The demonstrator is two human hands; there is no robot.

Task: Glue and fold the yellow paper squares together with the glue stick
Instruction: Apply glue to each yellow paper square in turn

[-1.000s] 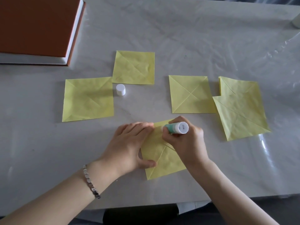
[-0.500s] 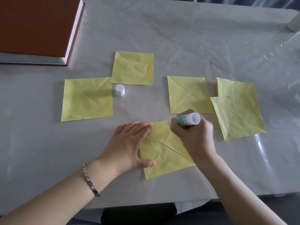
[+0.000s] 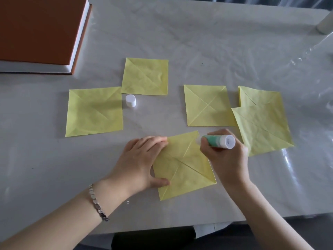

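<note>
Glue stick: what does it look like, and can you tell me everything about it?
The glue stick is a small tube, green with a white end, plastic by its look. It is uncapped; a white cap stands apart on the table. The right hand grips it, tilted nearly flat, tip at the far edge of the nearest yellow square. The tip is blurred.

One head view, close above, looking down on the table [image 3: 198,33].
</note>
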